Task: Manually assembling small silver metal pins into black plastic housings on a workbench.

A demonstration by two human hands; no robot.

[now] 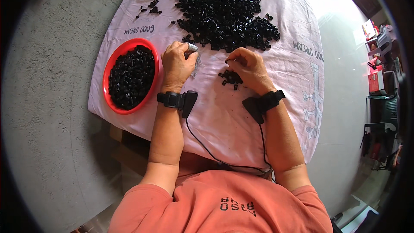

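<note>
My left hand (177,62) is closed around a crumpled, greyish see-through plastic bag (195,65), part of which hangs below the thumb. Its contents, if any, cannot be made out. To the right, my right hand (251,70) pinches a small black plastic piece (227,61) between thumb and forefinger. Just under that hand lies a small cluster of black plastic pieces (230,77), partly covered by the fingers. Beyond both hands spreads a large heap of the same black pieces (224,13). A red basin (125,111) full of black pieces stands left of my left hand.
A pale pink printed cloth (215,121) covers the table. Black wrist straps (171,99) with boxy units sit on both wrists, and a thin cable (202,146) runs from them toward my body. Stray pieces lie at the heap's left. Chairs (388,108) and boxes stand far right.
</note>
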